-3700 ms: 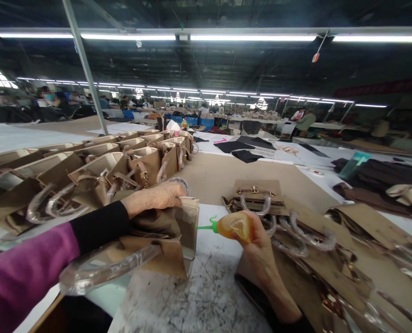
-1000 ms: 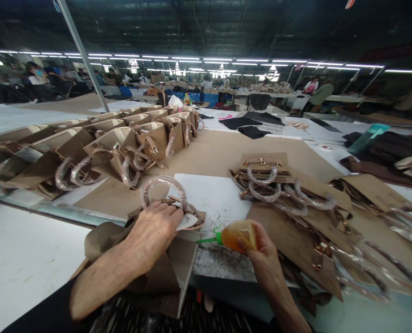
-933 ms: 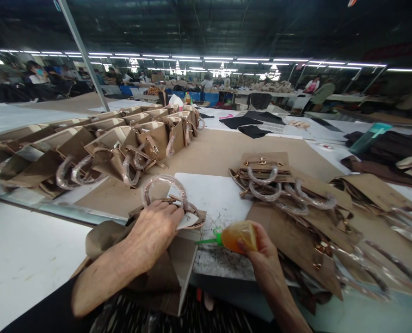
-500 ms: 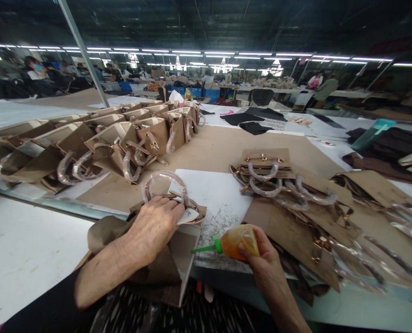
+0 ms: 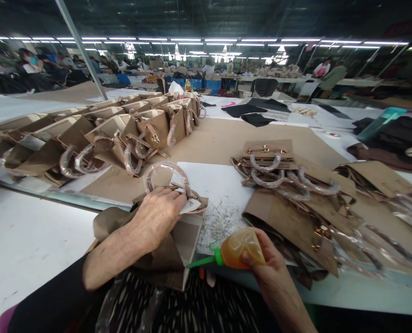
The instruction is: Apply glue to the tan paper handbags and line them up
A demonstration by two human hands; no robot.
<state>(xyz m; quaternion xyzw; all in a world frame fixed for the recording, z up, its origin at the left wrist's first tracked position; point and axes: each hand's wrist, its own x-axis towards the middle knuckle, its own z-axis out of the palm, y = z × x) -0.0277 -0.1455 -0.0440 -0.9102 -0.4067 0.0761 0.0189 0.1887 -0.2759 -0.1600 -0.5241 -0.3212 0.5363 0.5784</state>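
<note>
A taupe handbag (image 5: 188,233) lies tilted over the table's front edge, its plastic-wrapped handle (image 5: 167,169) arching up at the far side. My left hand (image 5: 153,217) is closed on the bag's upper part, close to a white tag (image 5: 190,206); the fingertips are hidden. In my right hand (image 5: 268,259) is a squeeze bottle (image 5: 242,249) of amber liquid with a green cap and long green nozzle. The nozzle's tip points left, at the pale edge of the bag; whether it touches cannot be told.
Rows of open taupe handbags (image 5: 119,122) stand at the left. A pile of flat handbags (image 5: 296,217) lies close on the right. Stained white paper (image 5: 219,208) covers the table between. A metal post (image 5: 81,48) rises at the back left, and several people work far off.
The bottle has moved slightly down, and its nozzle tip is now lower along the bag's edge. My left hand keeps its hold. The whole view has shifted a little.
</note>
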